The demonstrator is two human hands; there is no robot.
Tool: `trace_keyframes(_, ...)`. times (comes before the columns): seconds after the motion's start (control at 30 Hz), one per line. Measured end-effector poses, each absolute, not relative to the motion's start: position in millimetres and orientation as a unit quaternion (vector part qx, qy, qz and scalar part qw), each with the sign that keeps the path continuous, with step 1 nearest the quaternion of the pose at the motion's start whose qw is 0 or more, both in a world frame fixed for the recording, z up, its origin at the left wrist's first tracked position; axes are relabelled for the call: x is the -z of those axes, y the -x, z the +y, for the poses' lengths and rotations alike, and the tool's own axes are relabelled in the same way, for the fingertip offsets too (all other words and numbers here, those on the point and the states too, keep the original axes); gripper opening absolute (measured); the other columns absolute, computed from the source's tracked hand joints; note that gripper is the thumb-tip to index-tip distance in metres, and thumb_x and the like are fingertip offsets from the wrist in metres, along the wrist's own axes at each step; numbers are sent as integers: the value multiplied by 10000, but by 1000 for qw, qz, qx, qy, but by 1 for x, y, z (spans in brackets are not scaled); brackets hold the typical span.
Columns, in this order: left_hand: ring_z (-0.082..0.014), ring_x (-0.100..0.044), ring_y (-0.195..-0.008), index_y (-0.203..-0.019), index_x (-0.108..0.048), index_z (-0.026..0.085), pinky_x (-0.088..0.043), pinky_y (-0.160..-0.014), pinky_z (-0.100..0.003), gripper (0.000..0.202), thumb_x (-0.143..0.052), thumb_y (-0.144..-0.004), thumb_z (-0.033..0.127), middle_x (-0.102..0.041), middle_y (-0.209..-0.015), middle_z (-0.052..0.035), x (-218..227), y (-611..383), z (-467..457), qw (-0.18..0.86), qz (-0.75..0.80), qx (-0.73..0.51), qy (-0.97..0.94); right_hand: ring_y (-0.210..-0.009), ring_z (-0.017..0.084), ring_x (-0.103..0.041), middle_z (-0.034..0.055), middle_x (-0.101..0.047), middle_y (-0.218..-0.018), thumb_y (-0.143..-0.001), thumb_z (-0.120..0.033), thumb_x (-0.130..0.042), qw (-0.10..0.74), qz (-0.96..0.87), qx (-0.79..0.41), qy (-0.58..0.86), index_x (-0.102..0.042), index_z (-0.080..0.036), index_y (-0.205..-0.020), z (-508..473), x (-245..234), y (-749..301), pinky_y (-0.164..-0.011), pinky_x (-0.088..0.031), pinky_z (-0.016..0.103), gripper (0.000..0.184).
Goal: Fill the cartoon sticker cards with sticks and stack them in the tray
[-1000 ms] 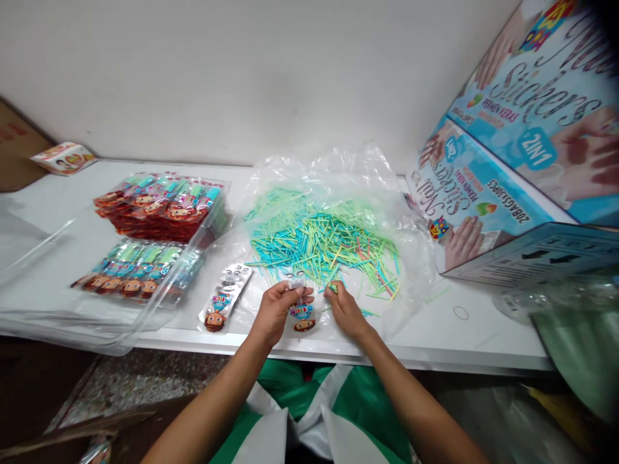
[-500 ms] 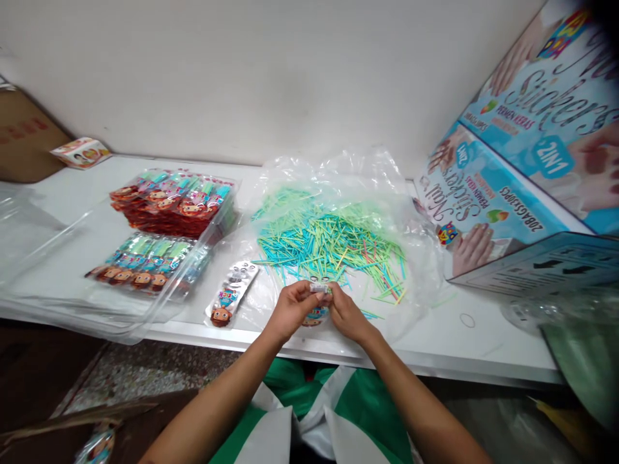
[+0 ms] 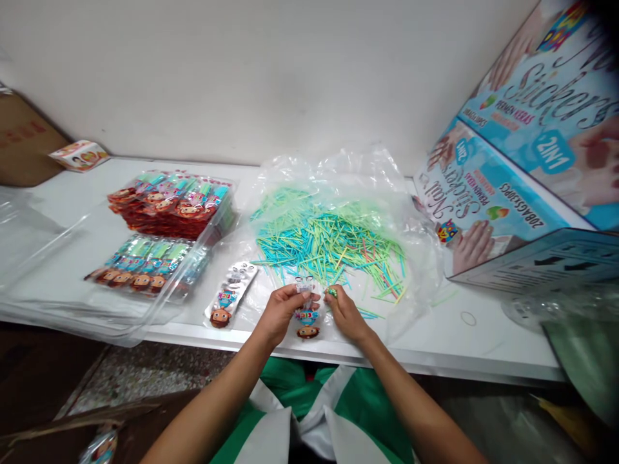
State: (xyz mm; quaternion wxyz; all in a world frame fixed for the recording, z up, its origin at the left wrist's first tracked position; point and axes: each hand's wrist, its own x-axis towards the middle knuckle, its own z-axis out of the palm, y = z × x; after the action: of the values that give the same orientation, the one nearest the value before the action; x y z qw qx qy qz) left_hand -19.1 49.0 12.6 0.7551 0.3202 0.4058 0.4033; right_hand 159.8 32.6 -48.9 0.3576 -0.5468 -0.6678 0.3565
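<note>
Both forearms (image 3: pixel 220 393) are angled inward. The left hand (image 3: pixel 282 313) is held pinched; the right hand (image 3: pixel 344 314) is curled just beside it.

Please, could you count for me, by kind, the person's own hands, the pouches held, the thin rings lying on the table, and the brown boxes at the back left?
Hands: 2 (left hand, right hand)
Held pouch: 1
Thin ring: 1
Brown box: 1
Total: 5
</note>
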Motion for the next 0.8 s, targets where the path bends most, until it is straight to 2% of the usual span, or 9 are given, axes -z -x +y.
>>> trace_keyframes(0.13, -187, -659, -700, -852, -655, 86, -479, -696, -301, 241, -684, -705, 275, -706, -843, -117, -10, 22, 49, 746, 407, -394, -351, -701, 152, -535, 4, -520, -753, -931, -371, -281, 369, -637, -398, 547, -416, -203, -928, 30, 24, -158, -703, -431, 295, 215)
trace_keyframes(0.27, -192, -659, -713, -815, -672, 85, -483, -732, -313, 237, -698, -685, 281, -707, -797, -100, -6, 21, 49, 733, 419, -377, -381, -703, 149, -536, 4, -533, -754, -934, -366, -290, 352, -652, -404, 536, -417, -196, -1056, 30, -4, -153, -696, -424, 283, 244)
trace_keyframes(0.33, -182, -654, -695, -806, -676, 94, -488, -717, -305, 238, -709, -670, 287, -703, -784, -82, -6, 18, 47, 731, 421, -374, -386, -742, 155, -546, 14, -552, -788, -932, -347, -307, 334, -675, -389, 530, -426, -197, -1041, 31, -10, -151, -705, -416, 286, 220)
trace_keyframes(0.5, -161, -641, -658, -783, -680, 97, -482, -661, -265, 283, -738, -630, 328, -692, -757, -70, -10, 15, 43, 725, 430, -358, -401, -718, 160, -543, 2, -522, -748, -932, -314, -306, 310, -704, -345, 538, -405, -209, -880, 30, -9, -145, -652, -406, 276, 153)
trace_keyframes(0.57, -165, -639, -652, -783, -683, 95, -480, -644, -264, 303, -725, -641, 359, -690, -745, -76, -10, 16, 41, 724, 436, -351, -404, -719, 160, -544, 5, -521, -757, -933, -297, -302, 306, -713, -334, 535, -398, -211, -884, 29, -7, -144, -654, -408, 276, 137)
trace_keyframes(0.7, -166, -642, -679, -914, -681, 116, -486, -680, -284, 363, -733, -637, 344, -698, -823, -82, -12, 17, 40, 740, 420, -346, -395, -741, 177, -548, 22, -524, -782, -931, -273, -307, 299, -725, -289, 548, -395, -205, -944, 28, -7, -143, -670, -413, 293, 112)
trace_keyframes(0.8, -153, -628, -627, -839, -700, 95, -486, -672, -285, 332, -746, -616, 336, -699, -766, -80, -15, 17, 40, 739, 427, -354, -383, -773, 184, -549, 37, -525, -815, -932, -267, -307, 291, -743, -271, 539, -399, -200, -967, 28, -10, -143, -690, -417, 300, 120)
